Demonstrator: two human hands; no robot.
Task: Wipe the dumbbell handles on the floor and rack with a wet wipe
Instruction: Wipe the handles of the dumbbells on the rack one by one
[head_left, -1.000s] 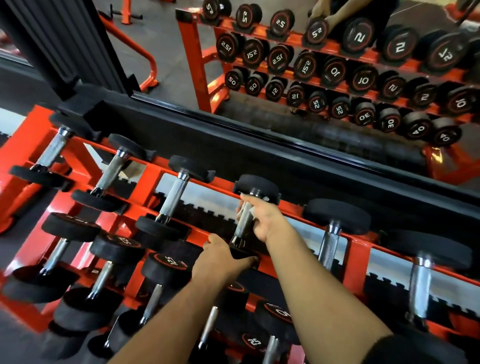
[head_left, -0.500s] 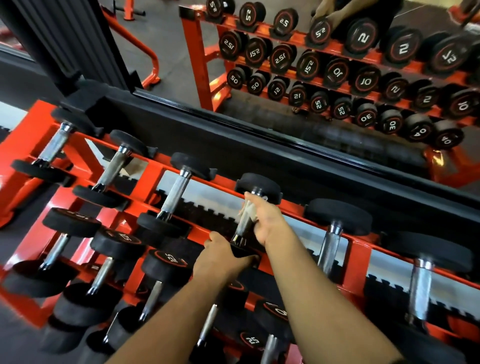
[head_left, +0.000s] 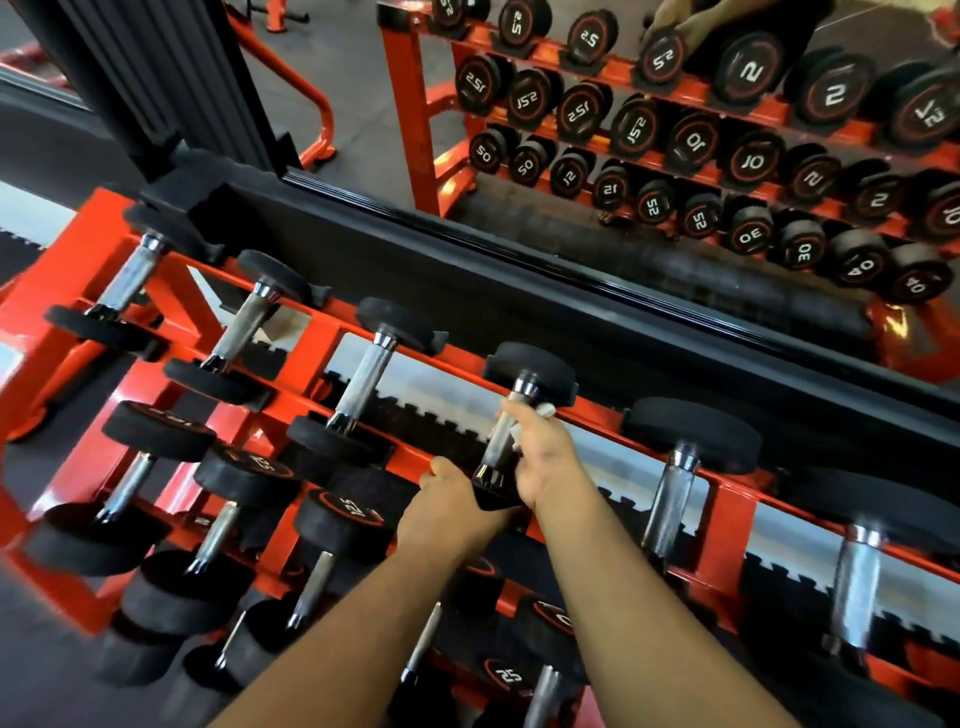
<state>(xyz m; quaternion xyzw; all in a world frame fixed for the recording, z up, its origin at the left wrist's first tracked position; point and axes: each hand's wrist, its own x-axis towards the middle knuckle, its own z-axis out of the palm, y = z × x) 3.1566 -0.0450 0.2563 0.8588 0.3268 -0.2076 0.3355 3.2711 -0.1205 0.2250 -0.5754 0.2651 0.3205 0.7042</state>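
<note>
Lower tiers: heavier dumbbells (head_left: 340, 522) are stored nearest the camera, partly hidden under both forearms.
Left hand (head_left: 452, 506): the near black head of the fourth dumbbell on the top tier is gripped from above, fingers curled over its edge, so that the weight is steadied.
Right hand (head_left: 540, 457): the fingers are wrapped round the handle (head_left: 498, 441) with the wet wipe (head_left: 545, 410) pinched against the metal; only a white corner of the wipe is seen, by the far head.
Handle in hand: it lies in its cradle on the orange rack (head_left: 322, 332), sloping away from the camera, its far collar just beyond the fingertips.
Step judged: the upper part of the handle is being wiped.
Doing it well: the wipe should be kept wrapped fully round the bar, drawn from collar to collar, and twisted so that the underside is reached; the head should be held firm so that the dumbbell is not rolled in its cradle.
Neighbouring handles: bare bars lie to either side (head_left: 363, 379), (head_left: 672, 499); whether they are wiped cannot be told.
Mirror (head_left: 363, 104): the rack's numbered ends are reflected beyond.
</note>
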